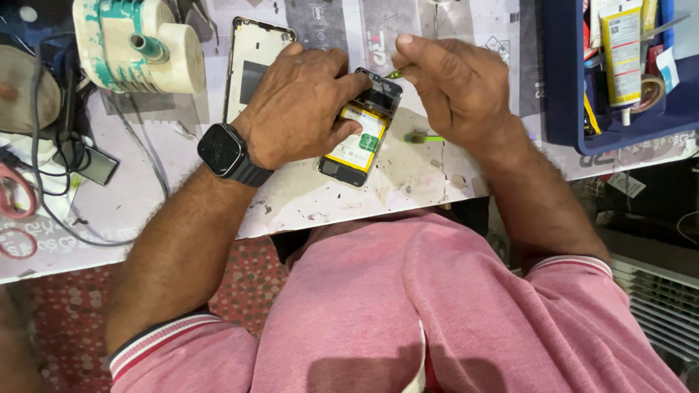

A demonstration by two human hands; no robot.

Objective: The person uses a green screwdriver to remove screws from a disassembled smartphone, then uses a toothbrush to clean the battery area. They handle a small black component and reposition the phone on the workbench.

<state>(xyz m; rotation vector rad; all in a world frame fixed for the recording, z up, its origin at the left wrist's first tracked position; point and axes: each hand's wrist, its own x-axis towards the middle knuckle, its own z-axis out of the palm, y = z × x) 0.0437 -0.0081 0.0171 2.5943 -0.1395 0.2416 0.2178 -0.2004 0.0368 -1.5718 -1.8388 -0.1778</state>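
Lying mid-frame on the table [306,196], an opened phone [360,138] is pinned by the left hand [298,102]; a thin green-handled tool [395,73] is pinched by the right hand [455,87] over its upper end.

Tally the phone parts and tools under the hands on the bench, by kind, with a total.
Opened phone with yellow battery, steadied by the left hand: 1
Detached phone back cover: 1
Green-tipped tool pinched in the right hand: 1
Green-handled tool lying on the bench: 1
Total: 4
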